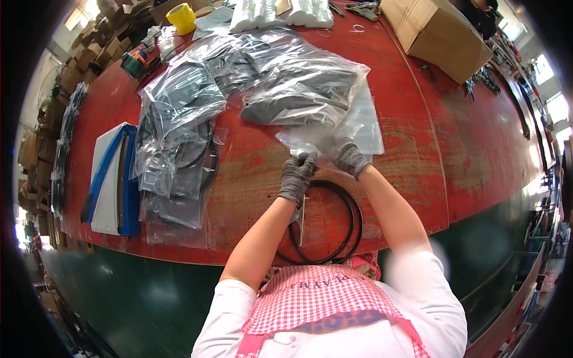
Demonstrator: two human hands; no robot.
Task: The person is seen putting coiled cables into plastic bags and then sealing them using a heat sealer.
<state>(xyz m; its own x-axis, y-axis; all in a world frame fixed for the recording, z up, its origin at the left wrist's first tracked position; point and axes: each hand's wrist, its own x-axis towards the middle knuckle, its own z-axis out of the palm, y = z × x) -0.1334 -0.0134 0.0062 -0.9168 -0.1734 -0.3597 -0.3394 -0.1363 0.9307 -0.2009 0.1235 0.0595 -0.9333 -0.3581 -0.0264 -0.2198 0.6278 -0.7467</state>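
Note:
Both hands wear grey knit gloves. My left hand (298, 173) is closed on the near edge of a clear plastic bag (325, 140). On the bag's right side, my right hand (350, 157) grips the same plastic, with its fingertips partly covered by the film. Whether anything is inside this bag cannot be made out. Beneath and just nearer than my hands lies a coiled black hose or cable (359, 230) at the table's front edge. Beyond them, a large clear bag with dark grey contents (304, 89) is spread out, and flat clear bags (365, 122) lie on its right.
Filled plastic bags (179, 95) cover the left-centre of the red table (412, 143). Left of them stands a blue-and-white paper cutter (113, 185). A yellow tape roll (181, 19) and white rolls (253, 13) sit at the back. A cardboard box (439, 36) occupies the far right.

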